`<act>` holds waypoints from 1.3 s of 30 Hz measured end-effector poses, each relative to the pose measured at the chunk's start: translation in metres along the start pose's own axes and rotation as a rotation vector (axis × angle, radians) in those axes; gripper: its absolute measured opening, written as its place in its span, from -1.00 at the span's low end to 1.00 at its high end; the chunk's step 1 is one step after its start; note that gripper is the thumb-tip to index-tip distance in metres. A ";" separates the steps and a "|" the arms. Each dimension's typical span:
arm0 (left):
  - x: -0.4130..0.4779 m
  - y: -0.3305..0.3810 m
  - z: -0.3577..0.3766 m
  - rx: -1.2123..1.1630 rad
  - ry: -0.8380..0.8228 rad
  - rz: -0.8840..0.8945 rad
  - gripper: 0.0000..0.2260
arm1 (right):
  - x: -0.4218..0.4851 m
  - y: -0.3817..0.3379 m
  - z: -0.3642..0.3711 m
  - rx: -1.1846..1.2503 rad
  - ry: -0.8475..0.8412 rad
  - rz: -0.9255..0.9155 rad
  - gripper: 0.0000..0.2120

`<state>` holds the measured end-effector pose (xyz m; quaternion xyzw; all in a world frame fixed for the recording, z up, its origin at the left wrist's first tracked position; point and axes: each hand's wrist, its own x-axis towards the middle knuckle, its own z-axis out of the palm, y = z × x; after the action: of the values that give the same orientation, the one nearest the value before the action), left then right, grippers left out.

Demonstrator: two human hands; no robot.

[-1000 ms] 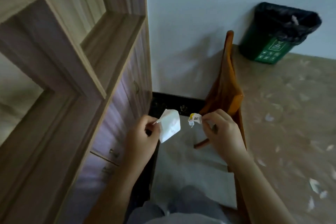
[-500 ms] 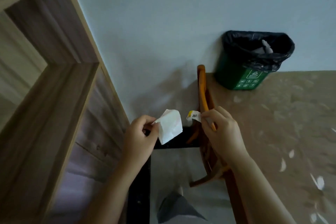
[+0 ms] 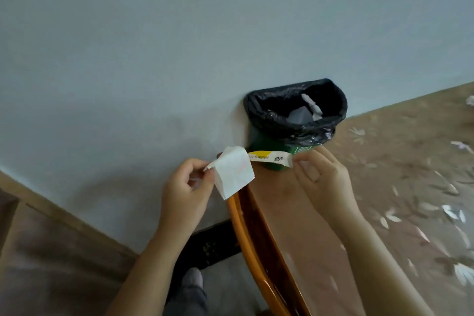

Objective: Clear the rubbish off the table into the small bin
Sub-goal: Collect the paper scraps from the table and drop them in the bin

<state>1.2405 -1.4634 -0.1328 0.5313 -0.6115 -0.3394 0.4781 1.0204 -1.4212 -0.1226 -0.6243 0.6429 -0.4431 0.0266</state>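
My left hand (image 3: 186, 195) pinches a folded white tissue (image 3: 234, 172) by one corner, holding it in the air just off the table's left edge. My right hand (image 3: 323, 174) grips a white paper strip (image 3: 269, 158) with a yellow patch and printed text, stretched out flat in front of the bin. The small green bin (image 3: 295, 120) lined with a black bag stands on the table against the wall, just beyond both hands. White paper scraps lie inside it.
The table (image 3: 384, 187) has a floral cloth under a clear cover and an orange wooden edge (image 3: 246, 233). A white scrap (image 3: 470, 100) lies at the far right. A grey wall fills the back. A wooden cabinet sits at lower left.
The view has swung right and up, and the bin is now nearer. Both hands moved up to the bin. The crumpled strip in my right hand now hangs out flat.
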 end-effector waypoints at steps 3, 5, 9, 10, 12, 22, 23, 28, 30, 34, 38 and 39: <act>0.038 0.008 0.019 -0.028 -0.082 0.060 -0.88 | 0.033 0.012 -0.007 -0.039 0.079 0.004 -0.91; 0.065 0.016 0.028 -0.025 -0.127 0.099 -0.82 | 0.060 0.017 -0.013 -0.049 0.115 -0.013 -0.91; 0.114 0.028 0.044 -0.053 -0.182 0.124 -0.83 | 0.110 0.030 -0.027 -0.057 0.132 0.053 -0.89; 0.123 0.031 0.048 -0.060 -0.194 0.129 -0.83 | 0.121 0.032 -0.029 -0.046 0.135 0.079 -0.87; 0.140 0.034 0.058 -0.079 -0.217 0.131 -0.84 | 0.138 0.037 -0.033 -0.021 0.151 0.112 -0.85; 0.188 0.036 0.071 -0.174 -0.249 0.134 -0.80 | 0.195 0.053 -0.034 -0.009 0.231 0.200 -0.83; 0.193 0.035 0.071 -0.179 -0.248 0.132 -0.80 | 0.198 0.055 -0.034 -0.014 0.232 0.205 -0.84; 0.206 0.031 0.073 -0.220 -0.256 0.110 -0.95 | 0.215 0.062 -0.040 -0.051 0.218 0.232 -0.82; 0.208 0.030 0.075 -0.235 -0.264 0.098 -0.96 | 0.223 0.065 -0.042 -0.085 0.194 0.242 -0.86; 0.212 0.027 0.078 -0.243 -0.275 0.086 -0.84 | 0.228 0.076 -0.037 -0.148 0.152 0.275 -0.93; 0.215 0.024 0.078 -0.227 -0.277 0.088 -0.76 | 0.226 0.092 -0.039 -0.182 0.172 0.343 -0.93; 0.216 0.024 0.078 -0.228 -0.274 0.095 -0.78 | 0.227 0.095 -0.039 -0.191 0.172 0.359 -0.94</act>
<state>1.1637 -1.6763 -0.0869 0.3931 -0.6529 -0.4529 0.4627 0.8736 -1.6038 -0.0385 -0.4595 0.7826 -0.4198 -0.0093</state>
